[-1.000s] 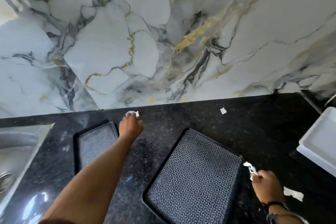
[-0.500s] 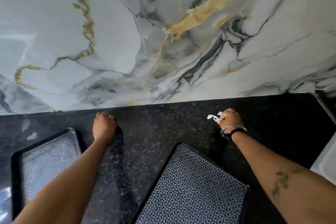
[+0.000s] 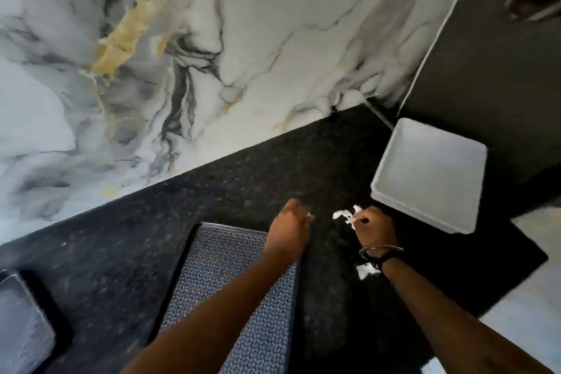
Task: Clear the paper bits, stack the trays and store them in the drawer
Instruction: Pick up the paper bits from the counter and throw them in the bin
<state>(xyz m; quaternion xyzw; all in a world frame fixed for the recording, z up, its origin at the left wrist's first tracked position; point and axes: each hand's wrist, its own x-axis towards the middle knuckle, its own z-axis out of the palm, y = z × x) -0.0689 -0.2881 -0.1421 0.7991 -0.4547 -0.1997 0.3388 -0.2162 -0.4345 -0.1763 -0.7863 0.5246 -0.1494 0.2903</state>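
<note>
A: Paper scraps pinched in the closed right hand, over the black table beside the white tray.

B: And the left hand?

A: Curled shut above the patterned tray, a white fleck at its fingertips; whether that is paper, I can't tell.

B: So we're on the clearing step?

A: Looks so. One scrap lies under the right wrist. I'd say that needs picking up before stacking; another dark tray sits far left.

Legible text: none. Patterned tray, white tray, countertop, marble wall — no labels, brands, nos. or signs visible; frame blurred, so fine print possibly missed.
</note>
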